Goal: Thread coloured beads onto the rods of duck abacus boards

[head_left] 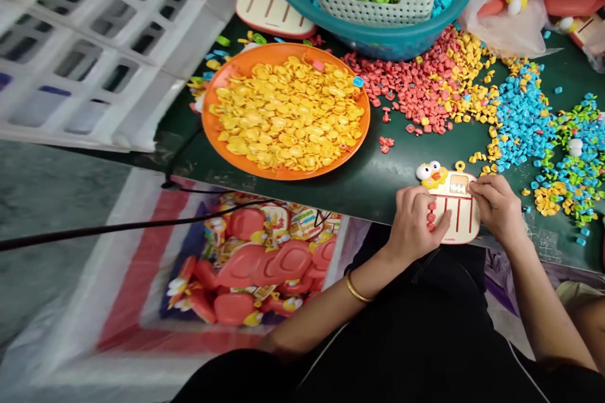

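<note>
So the cream toy board (466, 221) is sitting right at the near edge of the green desk (331, 192), right of the middle. Can't tell if it's resting there or held a bit above. Left hand (418, 219) has it by the left side, fingers curled around and thumb on the front, next to a few little red pieces (431, 216) lined up by the left slot. Right hand (498, 209) is at the upper right corner, fingers bunched narrow; can't tell if they've got the rim, a tiny part or nothing.

My worry is that near edge: if the left grip loosens while the right fingers press, I reckon the board could tilt and drop off. A thumb slip might also knock those red pieces crooked. The right hand is just beside the mixed pile (581, 157) too, so a careless elbow could send bits flying. And the orange tray (236, 160) is close to the same edge further left, so a bump there could spill yellow pieces (288, 113).
</note>
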`<action>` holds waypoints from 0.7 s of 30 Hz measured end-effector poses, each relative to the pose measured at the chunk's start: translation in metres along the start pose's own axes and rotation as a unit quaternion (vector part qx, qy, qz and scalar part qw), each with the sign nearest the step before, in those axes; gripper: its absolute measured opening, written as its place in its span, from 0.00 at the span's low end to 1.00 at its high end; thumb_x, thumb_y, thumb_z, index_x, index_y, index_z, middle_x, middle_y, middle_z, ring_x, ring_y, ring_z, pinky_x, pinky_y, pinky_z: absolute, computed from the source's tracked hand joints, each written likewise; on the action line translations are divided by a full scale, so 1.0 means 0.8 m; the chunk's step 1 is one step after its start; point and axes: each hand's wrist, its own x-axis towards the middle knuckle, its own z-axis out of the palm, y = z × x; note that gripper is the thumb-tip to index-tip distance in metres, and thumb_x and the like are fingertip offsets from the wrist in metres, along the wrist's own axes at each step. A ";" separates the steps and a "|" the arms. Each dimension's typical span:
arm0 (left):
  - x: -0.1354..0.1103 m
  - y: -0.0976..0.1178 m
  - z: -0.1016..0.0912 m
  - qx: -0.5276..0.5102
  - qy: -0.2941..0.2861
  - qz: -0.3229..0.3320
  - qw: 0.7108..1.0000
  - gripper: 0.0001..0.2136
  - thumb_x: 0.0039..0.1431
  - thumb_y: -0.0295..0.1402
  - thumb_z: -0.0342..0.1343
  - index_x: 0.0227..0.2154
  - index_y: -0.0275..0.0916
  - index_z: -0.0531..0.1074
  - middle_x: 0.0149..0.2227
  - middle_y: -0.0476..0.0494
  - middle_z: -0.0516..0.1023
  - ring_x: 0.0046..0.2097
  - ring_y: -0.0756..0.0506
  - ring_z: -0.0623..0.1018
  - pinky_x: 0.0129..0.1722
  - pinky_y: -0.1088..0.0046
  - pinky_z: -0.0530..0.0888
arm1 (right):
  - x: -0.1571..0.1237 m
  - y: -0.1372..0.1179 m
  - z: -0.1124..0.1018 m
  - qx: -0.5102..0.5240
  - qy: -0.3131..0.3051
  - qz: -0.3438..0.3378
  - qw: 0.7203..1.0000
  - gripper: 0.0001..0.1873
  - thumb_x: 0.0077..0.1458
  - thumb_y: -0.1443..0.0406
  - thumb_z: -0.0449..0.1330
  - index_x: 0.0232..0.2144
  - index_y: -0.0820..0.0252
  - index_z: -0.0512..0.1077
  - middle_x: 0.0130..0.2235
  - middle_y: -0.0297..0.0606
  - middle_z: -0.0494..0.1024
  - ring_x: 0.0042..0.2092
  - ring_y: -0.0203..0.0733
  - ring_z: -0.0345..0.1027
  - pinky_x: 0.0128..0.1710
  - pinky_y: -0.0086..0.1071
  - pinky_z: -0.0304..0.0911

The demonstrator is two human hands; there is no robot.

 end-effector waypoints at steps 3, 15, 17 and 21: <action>0.001 0.001 0.001 -0.009 -0.009 0.003 1.000 0.10 0.61 0.36 0.58 0.38 0.40 0.61 0.39 0.41 0.70 0.44 0.41 0.70 0.46 0.58 0.71 | -0.008 -0.013 0.002 0.020 -0.022 -0.009 1.000 0.11 0.64 0.67 0.54 0.39 0.53 0.77 0.40 0.42 0.77 0.44 0.43 0.73 0.45 0.39 0.71; 0.001 0.003 -0.004 0.027 -0.087 0.053 0.994 0.15 0.66 0.32 0.52 0.54 0.44 0.70 0.53 0.40 0.73 0.54 0.38 0.69 0.51 0.58 0.67 | 0.075 -0.003 0.013 -0.057 0.047 0.161 0.984 0.10 0.57 0.63 0.59 0.31 0.60 0.79 0.34 0.42 0.79 0.35 0.44 0.71 0.39 0.37 0.65; 0.002 0.003 -0.004 0.010 -0.084 0.052 0.995 0.15 0.66 0.32 0.52 0.54 0.42 0.71 0.52 0.40 0.74 0.53 0.38 0.69 0.52 0.59 0.68 | 0.058 -0.003 0.006 0.019 0.043 0.171 0.984 0.10 0.57 0.60 0.61 0.32 0.58 0.79 0.35 0.39 0.80 0.35 0.43 0.71 0.37 0.36 0.66; 0.003 0.002 -0.002 -0.022 -0.047 0.016 0.999 0.15 0.64 0.34 0.54 0.51 0.35 0.71 0.48 0.35 0.73 0.52 0.38 0.70 0.54 0.58 0.70 | 0.021 0.002 0.008 0.037 0.078 0.135 0.987 0.10 0.58 0.58 0.61 0.32 0.56 0.80 0.36 0.39 0.78 0.39 0.44 0.72 0.40 0.38 0.69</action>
